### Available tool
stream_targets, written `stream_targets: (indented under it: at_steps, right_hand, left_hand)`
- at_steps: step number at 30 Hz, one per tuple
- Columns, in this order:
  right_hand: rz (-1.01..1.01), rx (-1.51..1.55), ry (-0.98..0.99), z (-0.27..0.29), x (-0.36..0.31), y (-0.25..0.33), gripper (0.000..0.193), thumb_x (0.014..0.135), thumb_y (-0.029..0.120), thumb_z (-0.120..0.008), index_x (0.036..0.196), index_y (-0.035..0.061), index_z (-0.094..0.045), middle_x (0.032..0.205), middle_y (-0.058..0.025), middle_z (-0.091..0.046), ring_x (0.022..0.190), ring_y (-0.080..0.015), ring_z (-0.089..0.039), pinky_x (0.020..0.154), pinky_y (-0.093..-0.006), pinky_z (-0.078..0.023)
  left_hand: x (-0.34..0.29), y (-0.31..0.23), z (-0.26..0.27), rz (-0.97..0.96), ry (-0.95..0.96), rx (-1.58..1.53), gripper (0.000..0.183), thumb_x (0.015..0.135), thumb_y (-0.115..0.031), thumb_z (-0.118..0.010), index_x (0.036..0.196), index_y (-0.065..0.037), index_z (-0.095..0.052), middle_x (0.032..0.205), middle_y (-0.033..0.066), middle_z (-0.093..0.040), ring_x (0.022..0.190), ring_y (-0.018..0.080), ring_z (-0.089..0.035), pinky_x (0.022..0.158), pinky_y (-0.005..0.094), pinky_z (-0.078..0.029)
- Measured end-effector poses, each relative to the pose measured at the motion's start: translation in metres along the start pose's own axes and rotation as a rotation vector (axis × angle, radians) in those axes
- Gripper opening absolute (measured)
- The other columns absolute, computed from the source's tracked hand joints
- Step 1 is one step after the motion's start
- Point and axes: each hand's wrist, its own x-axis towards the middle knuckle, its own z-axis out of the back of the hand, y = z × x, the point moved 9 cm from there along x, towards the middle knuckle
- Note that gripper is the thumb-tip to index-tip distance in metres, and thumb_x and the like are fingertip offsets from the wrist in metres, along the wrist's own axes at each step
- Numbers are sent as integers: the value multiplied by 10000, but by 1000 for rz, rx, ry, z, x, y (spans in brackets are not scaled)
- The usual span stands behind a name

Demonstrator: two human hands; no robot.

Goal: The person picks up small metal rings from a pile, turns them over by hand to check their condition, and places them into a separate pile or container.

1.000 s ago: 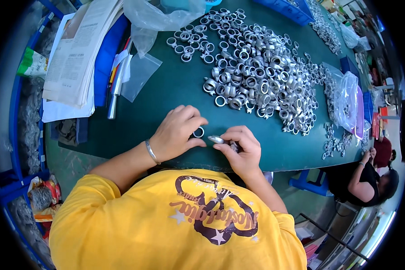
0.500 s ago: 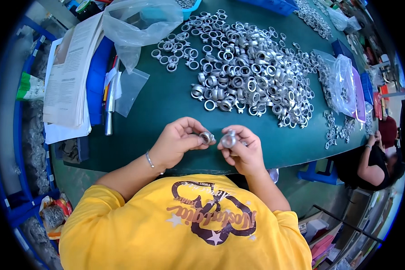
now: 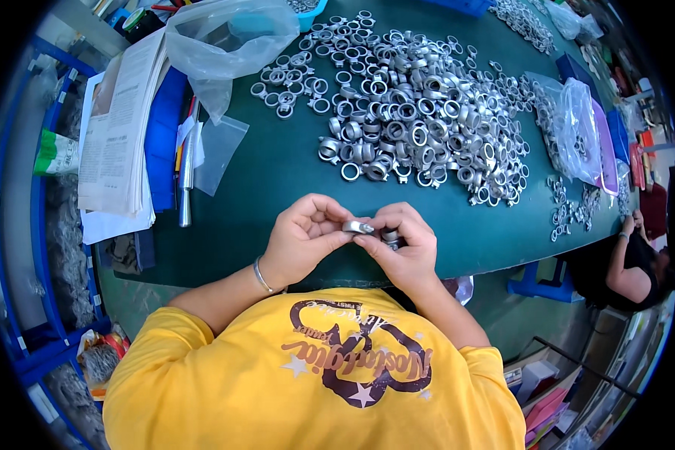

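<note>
One ring is at the centre of the work, raised between the two hands just above the near edge of the counter. Seen almost edge-on.

Left hand: closed, thumb and forefinger pinching the ring by its left side. Right hand: thumb and forefinger closed at the ring's right end, while its curled fingers also grip more metal pieces; count unclear, partly hidden. Probable reason: stowing these in the curl leaves the fingertips free. Fingertip pinch likely chosen because the ring is small and most of its band stays visible.

Placement, clock taken from the hands, 12 pointing away from the wearer:
- 1 o'clock: pile of similar rings, heaped within reach, presumably to shorten each pick.
- 11 o'clock: loose cluster, lying mostly flat, near the pile.
- 3 o'clock: small batch, well apart from the pile, perhaps to avoid mixing.
- Between 9 and 10: rod beside the blue bin, probably parked aside to keep the middle free.
</note>
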Motion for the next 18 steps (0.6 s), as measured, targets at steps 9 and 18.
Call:
stream_targets:
  at_steps: [9,18]
  right_hand:
    - [110,-114,-57,3,-2,17,214,705,-52,-734,893,14,-655,855,-101,-625,704,-170,-615,565,-247,-498]
    - [-595,725,78,-4,-29,-49,163,804,-11,-650,965,-35,-648,867,-116,-646,680,-131,-584,439,-220,-399]
  left_hand:
    - [-2,14,-6,8,58,-8,187,792,127,-633,921,12,-560,1040,101,-554,942,160,-591,863,279,-514]
    - [-1,-28,-25,-303,177,563,159,716,24,-752,778,-35,-619,895,75,-614,802,146,-599,691,250,-495]
